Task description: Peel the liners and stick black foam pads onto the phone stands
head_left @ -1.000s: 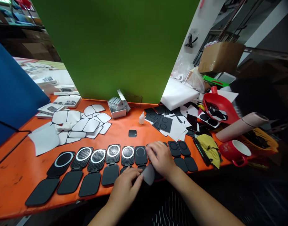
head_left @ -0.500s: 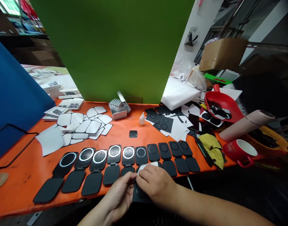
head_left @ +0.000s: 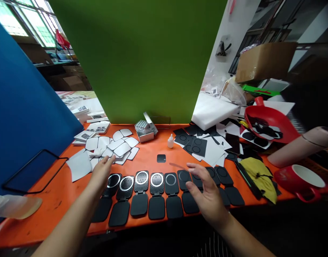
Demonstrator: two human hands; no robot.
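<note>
My left hand (head_left: 101, 175) reaches over the left end of the row, its fingers stretched toward the white rounded sheets with dark edges (head_left: 122, 149). Whether the fingertips touch a sheet, I cannot tell. Above the right half of the row is my right hand (head_left: 210, 196), thumb and fingers apart, with nothing visible between them. The row holds several black folding pads (head_left: 157, 207), opened flat; some upper halves show a gridded face with a silver ring, others a plain black face. Beside my right fingertips a thin dark curved strip (head_left: 178, 166) appears blurred.
A small white dropper bottle (head_left: 170, 141) and a small dark square (head_left: 161, 158) are mid-table. Black ring-marked sheets (head_left: 197, 145) lie at right, near a yellow cloth (head_left: 256, 175), red mug (head_left: 289, 178) and pink tumbler (head_left: 300, 146). A black wire frame (head_left: 35, 171) stands at left.
Both hands were together at the front edge on a dark piece with something white. Now they are apart: the left has moved left and forward, the right rightward and opened. The view has shifted.
</note>
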